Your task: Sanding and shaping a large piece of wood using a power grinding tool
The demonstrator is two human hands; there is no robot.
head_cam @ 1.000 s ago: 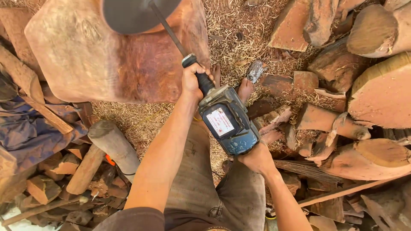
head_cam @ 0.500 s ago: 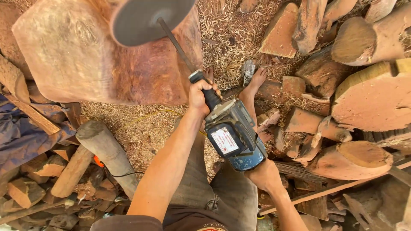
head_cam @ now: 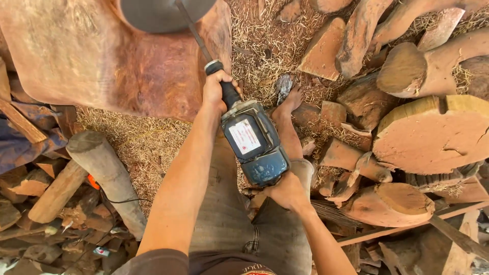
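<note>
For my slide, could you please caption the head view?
Two hands, left and right, hold a blue power grinder against a reddish wood slab.

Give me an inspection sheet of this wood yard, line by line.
Surface: ground covered in wood shavings.
Job's things: blue power tool with a dark disc on a long shaft, over a big reddish slab.
Clutter: cut logs and offcuts right; round post and scraps left.
Hands: left hand grips the front handle; right hand holds the rear.
Cables: thin black cable by the post.
Surroundings: bare foot among shavings.
</note>
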